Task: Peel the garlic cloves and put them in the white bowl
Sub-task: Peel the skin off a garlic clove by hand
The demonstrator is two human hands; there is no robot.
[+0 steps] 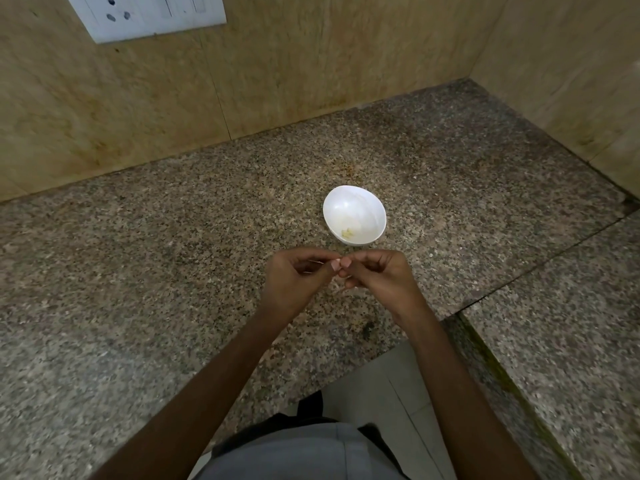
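Observation:
A small white bowl (354, 206) stands on the speckled granite counter, with a few pale peeled garlic pieces (347, 232) at its near inner side. Just in front of the bowl my left hand (294, 278) and my right hand (377, 275) meet fingertip to fingertip above the counter. Between the curled fingers of both hands a small garlic clove (341, 266) is pinched; it is mostly hidden by the fingers. A thin pale sliver, seemingly skin, shows inside my left hand.
The granite counter (173, 258) runs to a beige tiled wall (277, 64) behind and on the right. A white socket plate (149, 15) sits on the wall at upper left. The counter steps round a corner at lower right, with grey floor (381, 382) below.

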